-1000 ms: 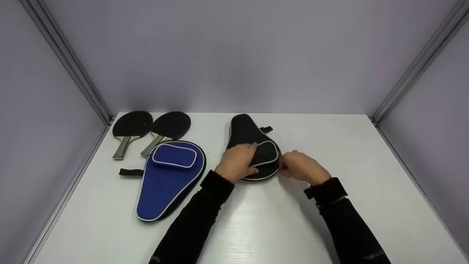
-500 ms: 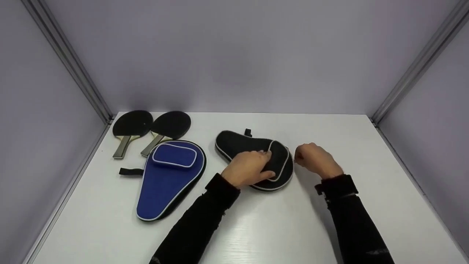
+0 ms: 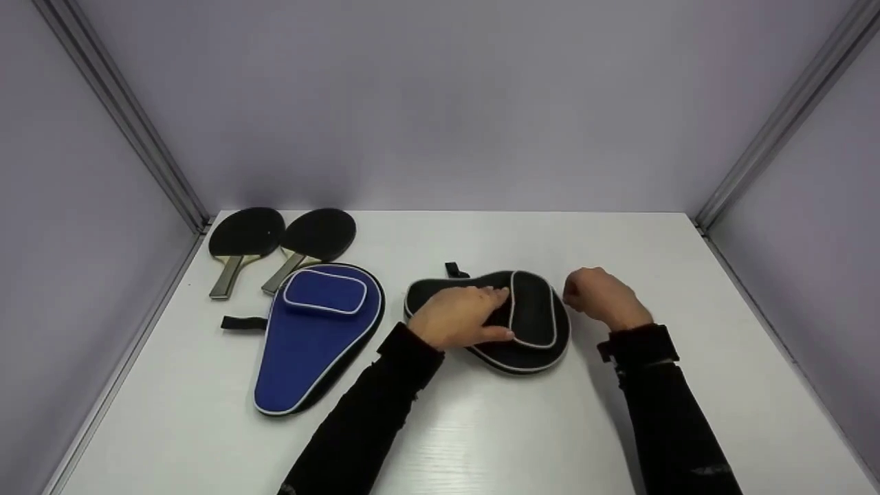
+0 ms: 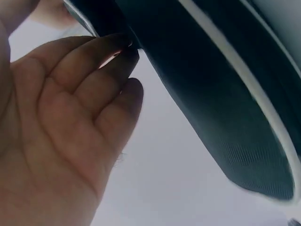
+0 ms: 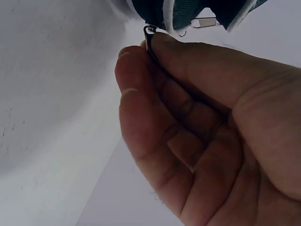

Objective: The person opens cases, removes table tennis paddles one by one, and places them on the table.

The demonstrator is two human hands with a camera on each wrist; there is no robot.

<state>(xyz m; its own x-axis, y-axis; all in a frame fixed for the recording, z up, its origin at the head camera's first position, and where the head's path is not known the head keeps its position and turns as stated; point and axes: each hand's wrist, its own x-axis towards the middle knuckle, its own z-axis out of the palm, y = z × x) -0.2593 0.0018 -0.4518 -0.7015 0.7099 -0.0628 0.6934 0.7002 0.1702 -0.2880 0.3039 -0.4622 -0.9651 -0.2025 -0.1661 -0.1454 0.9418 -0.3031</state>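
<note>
A black table tennis bat case point(image 3: 533, 309) with white piping lies on the table, its narrow end to the left and its pocket at the round end. My left hand point(image 3: 459, 316) rests on top of it with extended fingers; in the left wrist view, the fingertips touch the dark fabric point(image 4: 211, 103). At the case's right edge is my right hand point(image 3: 605, 297). Its thumb and index finger pinch a metal zipper pull point(image 5: 149, 40), as the right wrist view shows. A second zipper pull point(image 5: 204, 22) hangs nearby on the same case.
To the left lies a blue bat case point(image 3: 309, 357) with a black strap point(image 3: 244, 323). Behind it are two table tennis bats point(image 3: 247, 232) with black faces, partly beside each other. Grey walls point(image 3: 440, 124) enclose the white table point(image 3: 447, 440) at the back and sides.
The black case has turned anticlockwise under my left hand, its narrow end swinging from the far side to the left. My right hand has moved right along with its round edge.
</note>
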